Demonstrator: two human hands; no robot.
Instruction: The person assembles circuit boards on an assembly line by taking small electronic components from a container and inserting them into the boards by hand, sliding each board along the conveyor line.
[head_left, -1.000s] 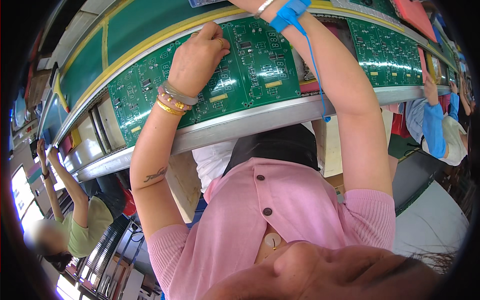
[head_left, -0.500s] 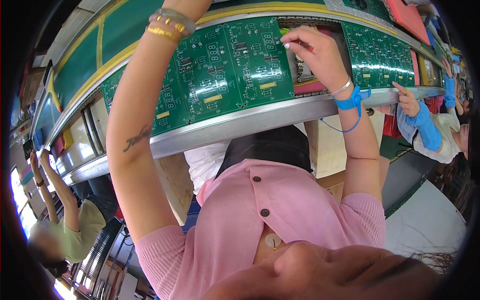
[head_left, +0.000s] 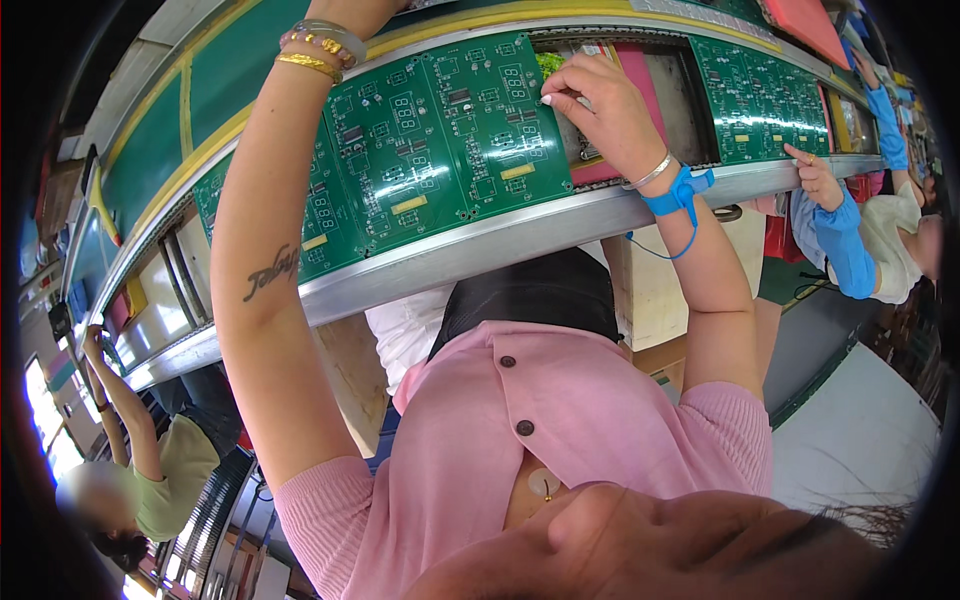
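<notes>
A large green circuit board with white markings lies on a curved conveyor with a metal rail. My right hand, with a silver bangle and a blue wrist strap, rests at the board's right edge. Its fingertips are pinched together there, and I cannot make out anything between them. My left forearm reaches up across the board. It wears gold and silver bracelets, and the hand itself is cut off by the top edge.
A second green board lies to the right, where another person's hand in a blue sleeve rests on the rail. A person in a green top works at the lower left. A red tray sits at the top right.
My left hand lifted off the green board and went out past the top edge. My right hand came down from the top to the board's right edge.
</notes>
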